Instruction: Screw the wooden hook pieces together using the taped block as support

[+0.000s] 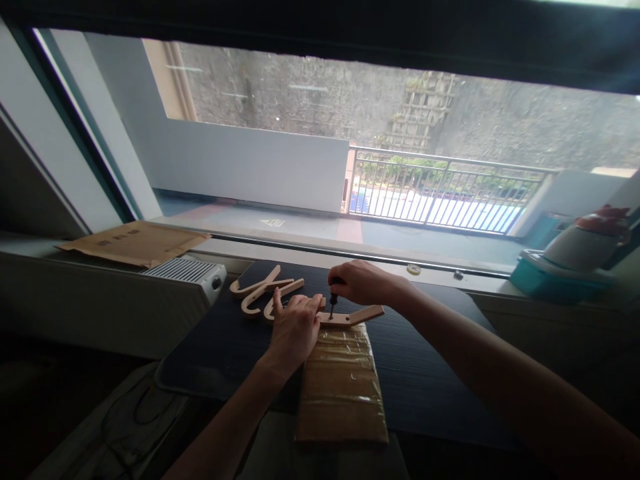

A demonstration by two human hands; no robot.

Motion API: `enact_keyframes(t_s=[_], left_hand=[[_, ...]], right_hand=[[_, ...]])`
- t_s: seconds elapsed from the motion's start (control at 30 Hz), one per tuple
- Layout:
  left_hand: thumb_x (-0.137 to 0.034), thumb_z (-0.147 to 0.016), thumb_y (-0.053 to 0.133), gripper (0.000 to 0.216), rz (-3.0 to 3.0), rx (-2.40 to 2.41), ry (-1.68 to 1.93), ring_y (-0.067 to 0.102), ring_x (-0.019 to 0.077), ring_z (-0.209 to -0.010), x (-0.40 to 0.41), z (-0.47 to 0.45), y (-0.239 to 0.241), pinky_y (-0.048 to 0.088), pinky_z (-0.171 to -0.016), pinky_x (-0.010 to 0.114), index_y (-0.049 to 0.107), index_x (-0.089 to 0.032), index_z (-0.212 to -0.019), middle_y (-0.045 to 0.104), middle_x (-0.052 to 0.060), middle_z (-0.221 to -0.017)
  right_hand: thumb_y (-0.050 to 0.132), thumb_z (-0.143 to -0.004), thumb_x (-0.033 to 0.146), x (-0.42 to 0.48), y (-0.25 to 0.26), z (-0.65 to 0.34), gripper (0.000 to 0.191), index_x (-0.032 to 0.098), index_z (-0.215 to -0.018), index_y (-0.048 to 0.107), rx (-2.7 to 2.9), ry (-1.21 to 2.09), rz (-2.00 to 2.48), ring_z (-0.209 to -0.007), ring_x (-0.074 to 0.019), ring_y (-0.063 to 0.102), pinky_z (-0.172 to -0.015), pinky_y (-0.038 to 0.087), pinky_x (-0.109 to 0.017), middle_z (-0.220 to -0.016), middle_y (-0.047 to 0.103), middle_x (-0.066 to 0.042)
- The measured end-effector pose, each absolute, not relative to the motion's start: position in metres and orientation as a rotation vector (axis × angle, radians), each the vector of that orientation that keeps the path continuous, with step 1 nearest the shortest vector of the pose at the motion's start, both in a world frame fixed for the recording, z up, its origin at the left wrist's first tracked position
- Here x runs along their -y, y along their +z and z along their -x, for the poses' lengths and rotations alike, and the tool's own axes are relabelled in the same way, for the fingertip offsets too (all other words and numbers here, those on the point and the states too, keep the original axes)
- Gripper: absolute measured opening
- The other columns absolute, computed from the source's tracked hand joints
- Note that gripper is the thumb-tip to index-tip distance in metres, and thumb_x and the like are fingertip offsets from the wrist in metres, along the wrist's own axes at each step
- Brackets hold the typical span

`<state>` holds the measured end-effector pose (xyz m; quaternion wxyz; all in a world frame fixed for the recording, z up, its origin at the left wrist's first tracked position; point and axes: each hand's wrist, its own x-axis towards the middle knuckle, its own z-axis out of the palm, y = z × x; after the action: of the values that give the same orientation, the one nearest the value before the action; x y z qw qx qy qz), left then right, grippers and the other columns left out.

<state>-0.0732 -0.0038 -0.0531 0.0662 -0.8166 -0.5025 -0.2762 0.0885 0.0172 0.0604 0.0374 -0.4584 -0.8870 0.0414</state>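
My right hand (363, 283) is closed around the handle of a small screwdriver (333, 303), held upright with its tip on a flat wooden piece (357, 316). My left hand (294, 328) presses down on the left part of that wooden piece, fingers together and curled over it. The piece lies across the top end of a taped cardboard package (341, 387) on a dark table (420, 380). Two curved wooden pieces (260, 292) lie just behind my left hand.
A white heater (193, 272) and a flattened cardboard sheet (135, 243) sit at the left under the window. On the sill are a small tape roll (413, 269) and, at right, a teal base with a white appliance (570, 263). Cables lie at lower left.
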Motion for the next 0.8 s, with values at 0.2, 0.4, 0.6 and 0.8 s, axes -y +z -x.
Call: enact_keyframes(t_s=[0.2,0.4,0.6,0.8], left_hand=[[-0.014,-0.081,0.051,0.029,2.465,1.510,-0.846,0.058,0.0228,-0.098,0.004,0.074,-0.053,0.007,-0.108,0.058,0.056,-0.023,-0.108,0.068,0.004,-0.095],[-0.015,-0.081,0.052,0.030,2.465,1.520,-0.841,0.058,0.0235,-0.100,0.006,0.075,-0.051,0.008,-0.108,0.059,0.056,-0.023,-0.109,0.068,0.004,-0.096],[-0.015,-0.080,0.052,0.032,2.455,1.523,-0.850,0.058,0.0236,-0.100,0.004,0.075,-0.054,0.008,-0.108,0.058,0.056,-0.024,-0.110,0.068,0.004,-0.097],[-0.015,-0.080,0.052,0.032,2.459,1.514,-0.848,0.058,0.0230,-0.100,0.004,0.074,-0.054,0.007,-0.108,0.058,0.056,-0.023,-0.110,0.068,0.004,-0.097]], right_hand=[[0.046,-0.085,0.029,-0.015,0.059,-0.083,0.024,0.015,-0.091,0.066,2.669,0.086,1.547,-0.070,-0.0138,0.056,-0.057,0.033,-0.024,-0.083,0.067,-0.006],[0.053,-0.081,0.030,-0.015,0.069,-0.086,0.026,0.022,-0.101,0.067,2.776,0.049,1.451,-0.073,-0.0147,0.057,-0.057,0.032,-0.024,-0.088,0.068,-0.003],[0.050,-0.083,0.022,-0.022,0.066,-0.092,0.022,0.020,-0.093,0.069,2.813,0.156,1.339,-0.070,-0.0119,0.054,-0.060,0.034,-0.023,-0.085,0.068,-0.003],[0.048,-0.085,0.029,-0.021,0.060,-0.087,0.024,0.016,-0.088,0.068,2.701,0.154,1.474,-0.067,-0.0119,0.053,-0.056,0.033,-0.023,-0.081,0.067,-0.005]])
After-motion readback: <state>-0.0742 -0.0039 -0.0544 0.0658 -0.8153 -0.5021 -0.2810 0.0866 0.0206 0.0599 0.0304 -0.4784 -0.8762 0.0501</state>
